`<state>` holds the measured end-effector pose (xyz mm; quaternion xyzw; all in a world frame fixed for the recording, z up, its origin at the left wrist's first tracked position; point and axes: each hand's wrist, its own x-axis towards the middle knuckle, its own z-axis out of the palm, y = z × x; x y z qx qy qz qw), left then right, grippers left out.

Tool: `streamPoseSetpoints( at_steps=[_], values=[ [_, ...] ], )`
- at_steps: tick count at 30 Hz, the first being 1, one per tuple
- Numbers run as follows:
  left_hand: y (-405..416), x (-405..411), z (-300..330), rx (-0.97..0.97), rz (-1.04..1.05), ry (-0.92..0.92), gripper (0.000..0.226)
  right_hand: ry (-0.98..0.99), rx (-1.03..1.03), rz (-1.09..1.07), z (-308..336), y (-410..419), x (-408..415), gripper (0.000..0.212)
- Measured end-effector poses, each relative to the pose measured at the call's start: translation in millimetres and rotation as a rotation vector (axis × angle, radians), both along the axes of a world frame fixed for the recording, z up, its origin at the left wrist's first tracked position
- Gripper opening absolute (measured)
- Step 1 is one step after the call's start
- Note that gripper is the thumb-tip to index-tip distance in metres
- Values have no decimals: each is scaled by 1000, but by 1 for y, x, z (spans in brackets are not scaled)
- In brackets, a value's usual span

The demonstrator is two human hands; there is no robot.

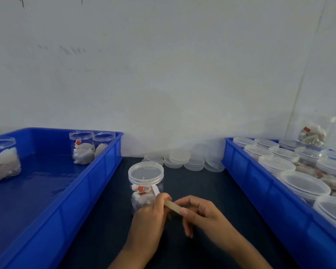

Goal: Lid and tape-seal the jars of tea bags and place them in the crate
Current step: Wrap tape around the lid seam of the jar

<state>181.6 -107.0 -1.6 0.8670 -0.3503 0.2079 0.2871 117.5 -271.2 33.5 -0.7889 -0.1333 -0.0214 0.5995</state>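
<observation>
Dark tabletop (pixel 202 191) against a pale wall. Left blue crate (pixel 97 183): three jars of tea bags inside, their sealing not discernible. Right blue crate (pixel 260 193): many jars awaiting work, apparently. Spare lids (pixel 179 157) stacked at the rear. Centre: lidded jar (pixel 145 183), upright, long axis vertical, not yet taped, it seems. Left hand (pixel 149 220) and right hand (pixel 202 214) both pinch a tape strip (pixel 173 206), which runs left-right beside the jar.

lidded clear jar (pixel 145 183) upright, tea bags inside
</observation>
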Motion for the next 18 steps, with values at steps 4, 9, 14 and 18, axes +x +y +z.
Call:
streamPoseSetpoints(
  at_steps=[4,9,14,18],
  values=[
    [-1,2,-3,-161,28,62,24,4,-32,-63,-4,-9,-1,31],
    [2,2,-5,-221,24,157,48,32,84,11,-4,-18,-7,31],
    [1,-2,-3,-122,134,179,46,76,328,139,-7,-12,-6,36],
    [-2,-4,-2,-119,149,274,52,92,447,189,-7,-9,-4,40]
  ],
)
